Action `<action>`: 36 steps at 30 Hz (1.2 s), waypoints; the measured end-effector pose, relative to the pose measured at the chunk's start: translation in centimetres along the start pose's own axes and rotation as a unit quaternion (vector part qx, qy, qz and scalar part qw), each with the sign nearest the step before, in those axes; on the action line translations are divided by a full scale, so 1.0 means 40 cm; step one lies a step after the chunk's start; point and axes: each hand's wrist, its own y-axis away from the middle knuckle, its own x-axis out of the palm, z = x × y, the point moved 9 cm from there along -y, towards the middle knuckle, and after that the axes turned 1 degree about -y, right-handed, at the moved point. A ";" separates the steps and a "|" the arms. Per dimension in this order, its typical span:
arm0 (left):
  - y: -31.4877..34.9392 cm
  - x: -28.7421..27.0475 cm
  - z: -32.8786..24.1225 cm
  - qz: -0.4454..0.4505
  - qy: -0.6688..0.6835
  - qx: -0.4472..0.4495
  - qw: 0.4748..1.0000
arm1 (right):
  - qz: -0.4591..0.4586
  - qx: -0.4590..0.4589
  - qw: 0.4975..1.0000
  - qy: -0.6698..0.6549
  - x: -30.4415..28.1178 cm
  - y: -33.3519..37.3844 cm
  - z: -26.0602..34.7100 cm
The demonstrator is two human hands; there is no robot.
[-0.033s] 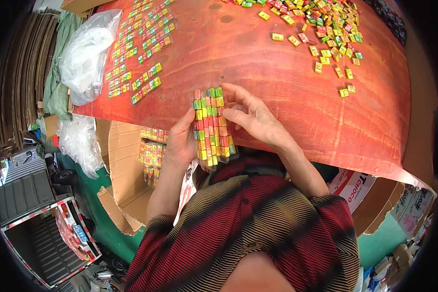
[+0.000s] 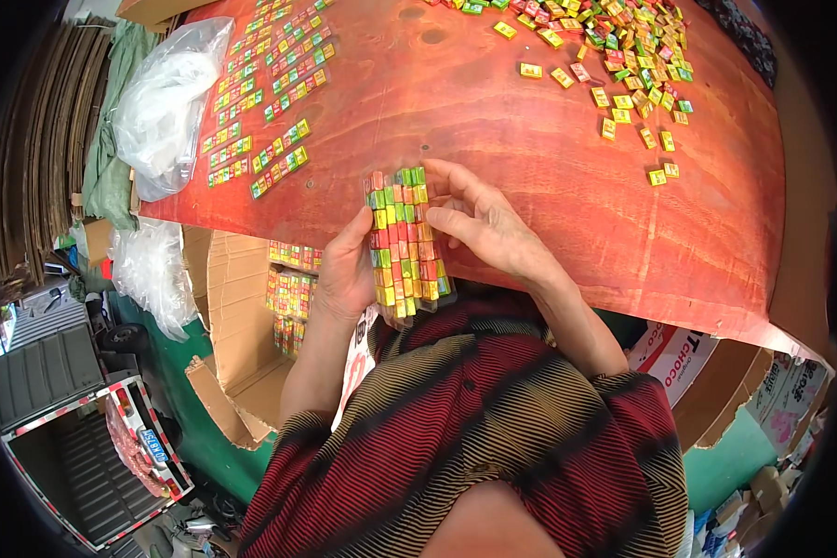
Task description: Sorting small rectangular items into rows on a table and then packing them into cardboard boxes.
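Note:
A bundle of wrapped strips of small green, yellow, red and orange boxes (image 2: 405, 244) is held upright in front of my chest, at the table's near edge. Clear wrap shows along its rim. My left hand (image 2: 346, 270) grips its left side, thumb along the edge and the other fingers hidden behind. On the right, my right hand (image 2: 484, 223) is curled at the upper side of the bundle. Its index fingertip meets the top corner and the thumb rests by the right edge.
The red wooden table (image 2: 530, 186) carries rows of box strips (image 2: 279, 172) at left and a heap of loose little boxes (image 2: 642, 56) at far right. Clear plastic bags (image 2: 163, 116) lie on its left edge. Below stands an open carton (image 2: 237, 316) holding more packs.

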 end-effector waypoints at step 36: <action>-0.054 0.008 0.020 -0.031 -0.086 0.011 0.996 | -0.130 -0.048 0.950 0.280 -0.077 -0.070 0.106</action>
